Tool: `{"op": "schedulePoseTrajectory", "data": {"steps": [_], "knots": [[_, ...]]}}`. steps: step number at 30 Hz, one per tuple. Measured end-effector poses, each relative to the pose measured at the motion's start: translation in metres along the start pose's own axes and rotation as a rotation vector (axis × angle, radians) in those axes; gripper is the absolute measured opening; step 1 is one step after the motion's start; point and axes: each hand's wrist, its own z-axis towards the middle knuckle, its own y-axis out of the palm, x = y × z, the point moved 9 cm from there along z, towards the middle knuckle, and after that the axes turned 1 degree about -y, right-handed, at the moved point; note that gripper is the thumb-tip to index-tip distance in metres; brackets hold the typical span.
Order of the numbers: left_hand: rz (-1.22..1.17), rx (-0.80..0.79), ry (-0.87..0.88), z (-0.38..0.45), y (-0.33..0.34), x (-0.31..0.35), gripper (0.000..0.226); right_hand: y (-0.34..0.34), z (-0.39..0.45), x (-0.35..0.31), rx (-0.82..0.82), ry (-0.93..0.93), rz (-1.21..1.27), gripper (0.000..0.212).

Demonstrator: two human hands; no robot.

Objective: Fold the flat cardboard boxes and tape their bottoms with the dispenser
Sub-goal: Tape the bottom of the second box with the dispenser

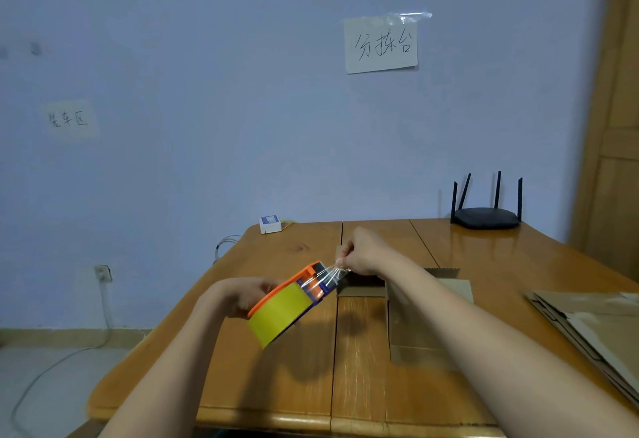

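your left hand (250, 294) holds one tape dispenser (290, 302) above the tabletop (276, 385), its grip wrapped around the far side of the orange frame and yellow tape roll (278, 315), so the fingers are mostly hidden. your right hand (363, 252) has its grip narrowed to a pinch on the free end of one strip of clear tape (328, 275), stretched taut from the dispenser's mouth. one cardboard box (415, 320) lies on the tabletop under your right forearm, between the dispenser and one stack of flat cardboard boxes (587, 320) at the right edge; how many sheets the stack has cannot be told. at the far end of the tabletop stand one black router (485, 218) with four antennas and one small white adapter (270, 224). two handwritten paper signs hang on the wall, a taped one (380, 45) above the tabletop and a fainter one (69, 119) to the left.
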Motion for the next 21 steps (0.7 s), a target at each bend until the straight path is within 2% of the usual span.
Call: {"op": "schedulePoseTrajectory", "data": {"steps": [10, 14, 21], "knots": [[-0.002, 0.018, 0.026, 0.002, 0.001, 0.022, 0.033, -0.018, -0.001, 0.015, 0.086, 0.038, 0.03, 0.006], [-0.006, 0.023, 0.018, 0.008, -0.002, 0.019, 0.04, -0.022, -0.002, 0.017, 0.106, 0.042, 0.015, 0.008], [-0.018, -0.015, 0.034, 0.003, -0.009, 0.002, 0.046, -0.071, -0.009, 0.049, 0.256, 0.123, 0.059, 0.009]]}}
